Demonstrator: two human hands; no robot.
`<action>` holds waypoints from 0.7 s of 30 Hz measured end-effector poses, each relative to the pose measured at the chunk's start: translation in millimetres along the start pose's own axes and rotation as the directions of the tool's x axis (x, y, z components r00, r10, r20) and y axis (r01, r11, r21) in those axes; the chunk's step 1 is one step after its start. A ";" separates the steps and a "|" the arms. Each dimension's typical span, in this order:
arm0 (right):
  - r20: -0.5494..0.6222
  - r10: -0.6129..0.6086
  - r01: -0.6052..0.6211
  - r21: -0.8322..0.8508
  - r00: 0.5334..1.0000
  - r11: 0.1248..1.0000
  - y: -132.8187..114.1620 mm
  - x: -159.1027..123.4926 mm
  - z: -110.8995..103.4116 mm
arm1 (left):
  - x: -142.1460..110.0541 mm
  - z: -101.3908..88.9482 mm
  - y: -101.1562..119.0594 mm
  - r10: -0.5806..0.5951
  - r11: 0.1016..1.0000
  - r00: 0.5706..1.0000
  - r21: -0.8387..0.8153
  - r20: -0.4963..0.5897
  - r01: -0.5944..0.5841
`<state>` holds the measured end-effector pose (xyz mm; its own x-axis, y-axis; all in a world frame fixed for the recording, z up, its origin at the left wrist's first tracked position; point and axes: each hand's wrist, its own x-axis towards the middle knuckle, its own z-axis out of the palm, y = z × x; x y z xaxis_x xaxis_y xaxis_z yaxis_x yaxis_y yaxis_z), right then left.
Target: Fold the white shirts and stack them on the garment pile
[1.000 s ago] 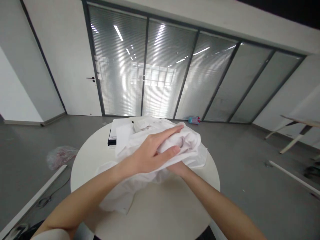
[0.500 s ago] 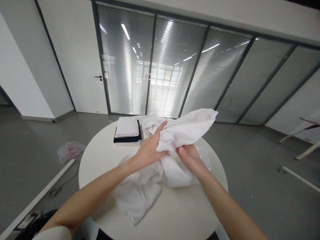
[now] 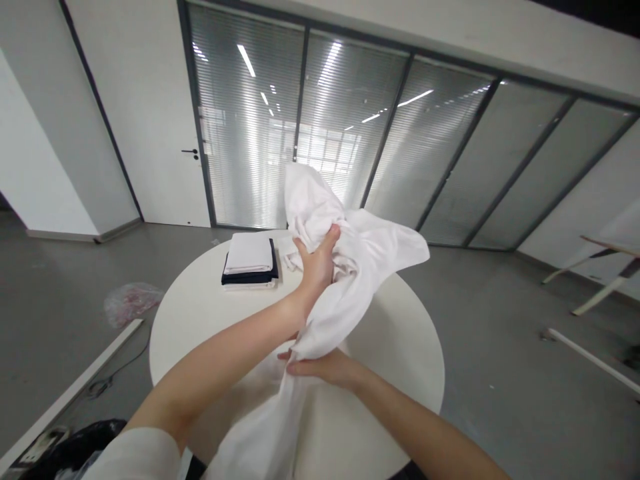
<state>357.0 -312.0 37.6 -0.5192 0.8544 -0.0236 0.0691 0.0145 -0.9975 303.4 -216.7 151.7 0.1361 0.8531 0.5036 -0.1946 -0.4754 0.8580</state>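
Your left hand (image 3: 317, 268) is closed round a bunched part of the white cloth (image 3: 373, 250), its thumb pointing up and lying over the soft folds. Your right hand (image 3: 334, 368) is lower and closer to you, pinching a narrow gathered section of the same cloth between thumb and fingers. The cloth is in the air over the round table, thin and matte, with a smooth weave. Above your left hand it rises in a rounded, rumpled peak; to the right it flares into a broad, blunt wing. Between your hands it runs in a thick, loosely twisted roll, and below your right hand it drops in a long, smooth fall toward the table's near side. You can't tell whether that end rests on anything.

Just beyond your left wrist, on the far left of the pale, smooth table (image 3: 197, 317), sits a neat folded stack (image 3: 249, 257): white fabric on top, a dark layer beneath, white again at the bottom, the edges squared and rounded.

On the dull grey floor (image 3: 493, 313) to the left lies a crinkled clear plastic bag (image 3: 131, 305) with something reddish inside, near a straight white bar (image 3: 75, 390). Farther off, dark-framed glass panels (image 3: 250, 133) with fine slatted blinds stand beside a flat white door (image 3: 130, 120).
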 end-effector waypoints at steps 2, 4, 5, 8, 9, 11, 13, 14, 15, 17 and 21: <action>-0.233 0.084 -0.064 0.093 0.969 0.994 2.4 -8.4 -16.4 | 9.3 -14.4 -1.6 -0.011 0.993 0.985 -0.114 -0.172 -0.009; -0.516 0.124 -0.049 0.157 0.847 0.986 0.1 -17.9 -45.3 | 15.7 -35.1 -5.1 0.158 0.984 0.944 -0.039 -0.289 -0.176; -0.619 0.112 -0.008 0.168 0.777 0.986 -4.0 -22.3 -61.2 | 16.7 -45.6 -8.2 0.274 0.960 0.914 0.038 -0.300 -0.276; -0.723 0.017 0.105 0.124 0.691 0.987 -25.8 -30.8 -96.2 | 6.1 -65.9 -22.5 0.463 0.854 0.884 0.297 -0.058 -0.428; -0.711 -0.009 0.128 0.114 0.703 0.985 -33.4 -31.5 -100.3 | -2.1 -66.8 -27.9 0.440 0.821 0.895 0.369 0.079 -0.436; -0.657 -0.061 0.172 0.106 0.751 0.979 -43.3 -29.4 -97.4 | -23.4 -59.9 -37.5 0.348 0.739 0.874 0.473 0.341 -0.479; -0.611 -0.083 0.199 0.125 0.787 0.972 -42.4 -23.6 -85.8 | -46.6 -46.3 -44.6 0.309 0.647 0.783 0.484 0.540 -0.589; -0.611 -0.068 0.193 0.141 0.789 0.971 -38.4 -19.9 -79.8 | -56.8 -39.4 -47.2 0.310 0.609 0.730 0.462 0.609 -0.645; -0.633 -0.043 0.182 0.156 0.773 0.971 -33.2 -16.1 -75.0 | -64.9 -33.6 -49.0 0.312 0.588 0.686 0.434 0.658 -0.683; -0.713 -0.012 0.180 0.160 0.701 0.971 -23.5 -9.1 -71.3 | -73.0 -28.2 -50.6 0.302 0.615 0.643 0.372 0.703 -0.696; -0.813 -0.273 0.243 -0.166 0.515 0.956 -32.3 1.4 -92.9 | -58.1 -47.2 -47.3 0.337 0.783 0.675 0.203 0.656 -0.588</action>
<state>433.2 -263.1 76.0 0.4062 0.8581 0.3139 0.0814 0.3082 -0.9478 258.9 -233.7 77.1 0.6636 0.2744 0.6959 -0.0355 -0.9177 0.3957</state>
